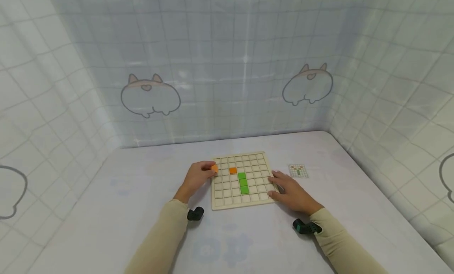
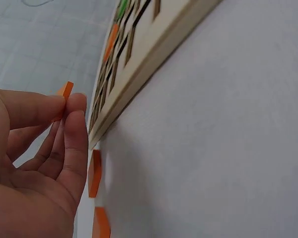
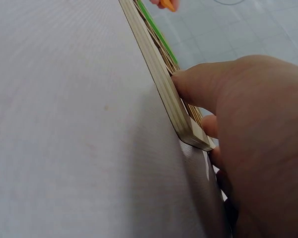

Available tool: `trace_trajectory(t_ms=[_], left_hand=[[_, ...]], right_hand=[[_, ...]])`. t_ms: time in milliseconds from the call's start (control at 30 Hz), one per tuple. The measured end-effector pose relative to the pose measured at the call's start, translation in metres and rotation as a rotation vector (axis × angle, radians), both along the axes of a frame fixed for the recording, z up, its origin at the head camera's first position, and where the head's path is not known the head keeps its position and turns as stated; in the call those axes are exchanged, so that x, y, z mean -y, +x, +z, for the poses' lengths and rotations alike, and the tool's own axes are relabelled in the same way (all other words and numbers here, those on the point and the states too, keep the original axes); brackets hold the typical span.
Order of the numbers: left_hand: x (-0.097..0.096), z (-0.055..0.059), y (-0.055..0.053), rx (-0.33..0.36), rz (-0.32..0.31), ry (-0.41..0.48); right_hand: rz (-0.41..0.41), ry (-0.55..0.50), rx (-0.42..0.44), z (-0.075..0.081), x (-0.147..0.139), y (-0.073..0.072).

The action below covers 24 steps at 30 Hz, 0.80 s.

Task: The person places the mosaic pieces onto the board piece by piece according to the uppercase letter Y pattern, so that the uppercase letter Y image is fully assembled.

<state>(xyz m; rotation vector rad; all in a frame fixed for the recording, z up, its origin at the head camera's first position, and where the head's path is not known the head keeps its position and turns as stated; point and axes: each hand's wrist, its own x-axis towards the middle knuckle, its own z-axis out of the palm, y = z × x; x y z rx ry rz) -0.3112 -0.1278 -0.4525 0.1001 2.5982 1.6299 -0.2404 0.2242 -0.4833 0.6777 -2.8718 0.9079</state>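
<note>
My left hand point(image 1: 197, 175) pinches a square orange tile point(image 2: 66, 90) between thumb and fingers, over the left edge of a wooden grid board point(image 1: 222, 203). In the board's cells lie another orange tile point(image 1: 233, 170) and a column of green tiles point(image 1: 243, 182). My right hand point(image 1: 292, 192) rests on the board's right edge, with its thumb point(image 3: 198, 87) and a fingertip on the top face. Two loose orange tiles, one nearer the board point(image 2: 95, 173) and one farther off point(image 2: 101, 224), lie on the table in the left wrist view; the left hand hides them from the head view.
A small card point(image 1: 298, 171) printed with a coloured grid pattern lies right of the board. The pale table point(image 1: 227, 234) meets tiled-pattern curtains point(image 1: 227, 89) at the back and on both sides. Each wrist wears a black band point(image 1: 196, 214).
</note>
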Motion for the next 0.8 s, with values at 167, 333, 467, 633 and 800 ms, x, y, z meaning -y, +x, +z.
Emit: trace_trajectory(t_ms=[167,333,467,633,800], left_hand=[[-0.007,0.0,-0.003,-0.012,-0.01,-0.062],[-0.009,-0.006,-0.008,-0.026,0.007,-0.081],[-0.01,-0.007,-0.012,-0.039,0.01,-0.079],[-0.012,-0.005,-0.015,-0.04,0.013,-0.088],[-0.014,-0.004,-0.018,-0.047,0.017,-0.118]], right_hand=[[0.01,-0.011,-0.01,0.0,0.0,-0.001],[0.014,-0.003,-0.007,-0.002,0.0,-0.001],[0.007,-0.003,-0.001,0.0,0.001,0.0],[0.004,-0.004,0.012,0.002,0.001,0.0],[0.005,-0.001,0.014,0.0,0.001,0.0]])
